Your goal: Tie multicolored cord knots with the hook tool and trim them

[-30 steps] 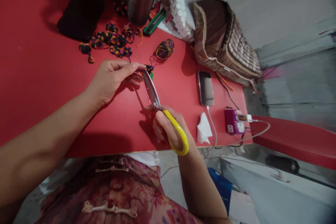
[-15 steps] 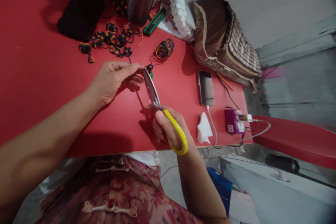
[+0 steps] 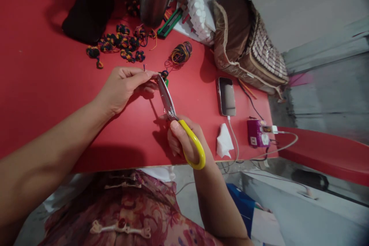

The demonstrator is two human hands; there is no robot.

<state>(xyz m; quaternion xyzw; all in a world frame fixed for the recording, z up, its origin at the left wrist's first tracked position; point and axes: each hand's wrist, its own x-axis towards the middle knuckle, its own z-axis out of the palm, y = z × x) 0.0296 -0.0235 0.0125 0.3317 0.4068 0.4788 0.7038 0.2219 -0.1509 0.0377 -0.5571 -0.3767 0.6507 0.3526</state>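
My right hand is wrapped round the yellow handles of a pair of scissors, its blades pointing up and left, nearly closed together. The blade tips meet the fingertips of my left hand, which pinches a thin dark cord; a short end sticks up above the fingers. Just past the tips is a small dark knotted piece with a bit of green below it. Beyond it lies a ball of multicoloured cord. Several knotted cord pieces are heaped behind my left hand.
A black flat object and a green box cutter lie at the back of the red table. To the right are a brown bag, a phone on a cable, a crumpled tissue and a purple plug adapter.
Both hands and the scissors stay almost in place. The cord that ran up from my left fingers toward the knotted pieces now ends in a short free stub.
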